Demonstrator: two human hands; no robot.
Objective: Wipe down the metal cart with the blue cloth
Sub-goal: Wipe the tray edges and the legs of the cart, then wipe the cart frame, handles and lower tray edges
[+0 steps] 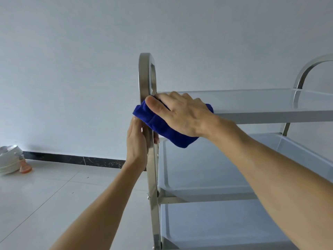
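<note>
White wall and pale floor tiles fill the head view, with a dark skirting strip along the base of the wall and a stack of bowls (pixel 9 160) on the floor at far left. At centre and right stands the cart (pixel 252 177), its three shelves running off to the right. The right hand (pixel 182 114) presses the cloth (pixel 162 127) against the near-left upright (pixel 146 78), just below its curved top; the thumb lies over the cloth and the fingers wrap it at the post. Below it, the left hand (pixel 138 143) has its grip curled round the same upright, apparently steadying the cart. The step in hand looks to be wiping the frame post. The next move likely calls for sliding the cloth along the post under steady pressure while the left hand braces. Folded thick, the cloth is deep blue and plush; the metal looks brushed and shiny.
</note>
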